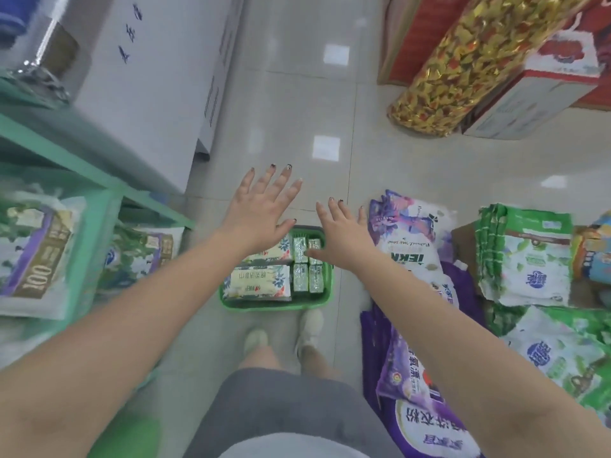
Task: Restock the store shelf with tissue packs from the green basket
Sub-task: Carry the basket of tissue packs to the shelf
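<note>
Head view: both hands (256, 211) (344, 233) spread over green basket (274, 305); tissue packs (258, 280) lie crosswise (grip empty).

The left hand (261, 213) covers the far part of the upper tissue pack (269, 254) in the green basket (274, 305). The right hand (344, 233) hides the basket's far right corner. The green shelf (66, 150) is blurred and cut off at the left edge; its packs' print is unreadable.

Green basket (231, 304) on tiled floor (297, 104)
</note>
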### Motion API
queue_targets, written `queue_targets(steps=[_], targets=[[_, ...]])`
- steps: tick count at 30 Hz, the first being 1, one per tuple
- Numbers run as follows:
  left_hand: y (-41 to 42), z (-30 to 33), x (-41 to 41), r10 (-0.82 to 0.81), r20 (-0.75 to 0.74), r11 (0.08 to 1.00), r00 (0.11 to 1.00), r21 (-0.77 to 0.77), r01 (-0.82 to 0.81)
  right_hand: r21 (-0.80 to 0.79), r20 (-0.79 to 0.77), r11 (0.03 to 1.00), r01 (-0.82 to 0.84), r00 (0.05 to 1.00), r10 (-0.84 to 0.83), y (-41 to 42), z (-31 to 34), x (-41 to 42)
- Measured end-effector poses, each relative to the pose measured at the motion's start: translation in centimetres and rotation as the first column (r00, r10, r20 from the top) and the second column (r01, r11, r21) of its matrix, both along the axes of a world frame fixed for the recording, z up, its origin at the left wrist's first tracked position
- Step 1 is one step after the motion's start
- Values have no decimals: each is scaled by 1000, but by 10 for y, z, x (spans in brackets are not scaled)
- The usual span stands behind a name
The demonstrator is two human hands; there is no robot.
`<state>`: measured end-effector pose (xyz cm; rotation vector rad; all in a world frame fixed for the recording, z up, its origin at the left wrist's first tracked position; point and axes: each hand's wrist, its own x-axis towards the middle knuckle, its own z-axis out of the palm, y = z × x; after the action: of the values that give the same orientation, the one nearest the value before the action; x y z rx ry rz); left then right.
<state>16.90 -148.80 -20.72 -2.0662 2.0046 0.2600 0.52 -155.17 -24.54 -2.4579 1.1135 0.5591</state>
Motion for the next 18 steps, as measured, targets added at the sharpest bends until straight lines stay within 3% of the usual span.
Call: queue_targets(steps=[7,18], targets=[[-7,-80,13,-6,-10,991,1000,131,8,58,-2,998,-1,1000,2,-23,-70,17],[-27,-206,52,97,-57,976,994,199,-84,89,-68,995,-36,997,42,-52,-195,45]])
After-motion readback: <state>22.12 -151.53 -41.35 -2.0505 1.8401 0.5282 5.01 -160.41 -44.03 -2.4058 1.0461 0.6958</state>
